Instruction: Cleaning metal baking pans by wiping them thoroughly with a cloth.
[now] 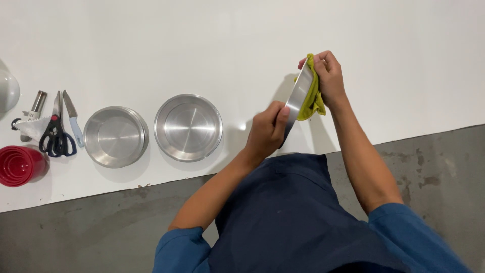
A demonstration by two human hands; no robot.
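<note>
L hand (266,132) grips tilted pan (298,96) at 6 o'clock; R hand (328,76) presses cloth (313,96) at 3. Risk: hard rub may slip pan.

Two pans (115,136) (188,127) lie side by side on the table (202,45), scissors (56,132) and cups (19,165) to their left.

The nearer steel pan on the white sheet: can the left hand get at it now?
Probably not at once: the left hand holds the tilted pan, though nothing lies between it and the nearer steel pan.

White tabletop (202,40) above a stained grey concrete floor (429,167)
</note>
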